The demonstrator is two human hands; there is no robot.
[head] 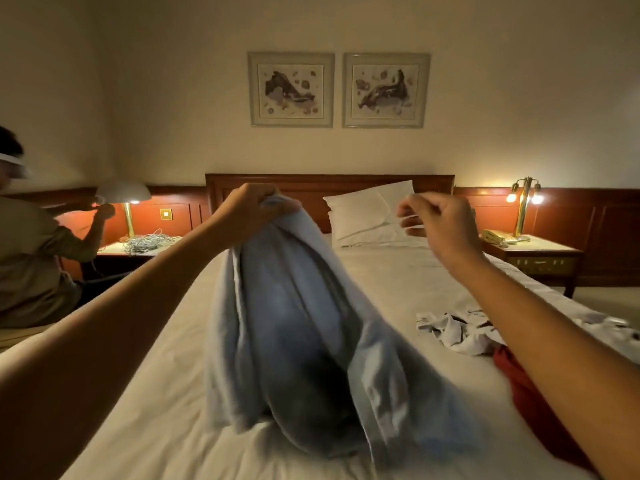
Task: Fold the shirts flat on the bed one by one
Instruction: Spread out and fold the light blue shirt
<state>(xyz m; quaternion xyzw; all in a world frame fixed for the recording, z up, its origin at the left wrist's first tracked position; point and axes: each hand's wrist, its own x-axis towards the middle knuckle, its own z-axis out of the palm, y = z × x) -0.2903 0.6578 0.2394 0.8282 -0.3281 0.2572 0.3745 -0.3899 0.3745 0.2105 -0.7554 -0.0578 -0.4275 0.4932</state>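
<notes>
We have bare sheet on the bed left of the hanging blue shirt. To its right, a crumpled white garment and a red one block the way.

The light blue shirt in front of you is plain, all one colour. Your bed sheet is white, and so is the far pillow. On your right lies a white shirt with dark marks, and nearer, a plain red shirt.
</notes>
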